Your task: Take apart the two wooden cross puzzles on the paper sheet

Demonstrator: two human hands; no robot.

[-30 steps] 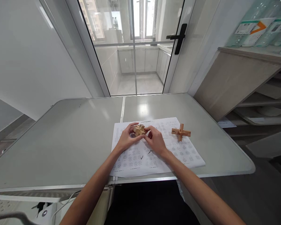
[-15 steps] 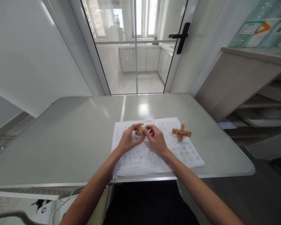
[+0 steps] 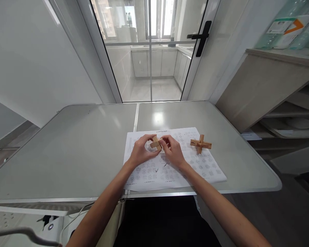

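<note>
Between my two hands is a small light-wood interlocking puzzle [image 3: 156, 143], made of crossed blocks and held just over a printed sheet. My left hand [image 3: 141, 151] grips it from the left, thumb below and fingers above. From the right, my right hand [image 3: 173, 151] pinches its near side with thumb and fingertips; those fingers hide part of it. Underneath lies the white paper sheet [image 3: 149, 180], printed with rows of small diagrams and two dark tick marks. A darker wooden cross-shaped puzzle [image 3: 201, 144] rests at the sheet's right edge, apart from both hands.
The grey folding table [image 3: 79, 151] has a seam left of the sheet. Beyond it stands a glass door with a black handle [image 3: 201, 37]. Shelves with plastic bottles [image 3: 285, 32] are at the right. A white power strip [image 3: 53, 228] and cable lie below the table's left front.
The wooden puzzle has been turned in my hands, so its crossed blocks now show more plainly. Both hands stay closed on it. The view has shifted slightly.
</note>
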